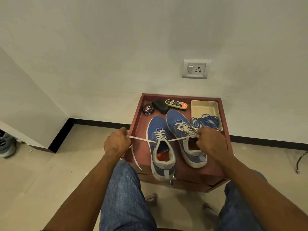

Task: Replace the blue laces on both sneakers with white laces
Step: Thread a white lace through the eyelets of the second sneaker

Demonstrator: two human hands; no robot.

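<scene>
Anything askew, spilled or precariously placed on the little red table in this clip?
Yes. The left sneaker sits with its heel hanging past the table's front edge, so it could tip off. The blue laces spill over the rim of the cream tray. Nothing looks damaged.

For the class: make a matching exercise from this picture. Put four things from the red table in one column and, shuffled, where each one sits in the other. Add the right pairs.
Things
1. blue laces
2. polish tin
3. left sneaker
4. left hand

Places
A. back left corner of the red table
B. off the table's left edge, holding a white lace end
C. coiled in the cream tray
D. heel overhanging the table's near edge

Pairs: 1-C, 2-A, 3-D, 4-B
</scene>
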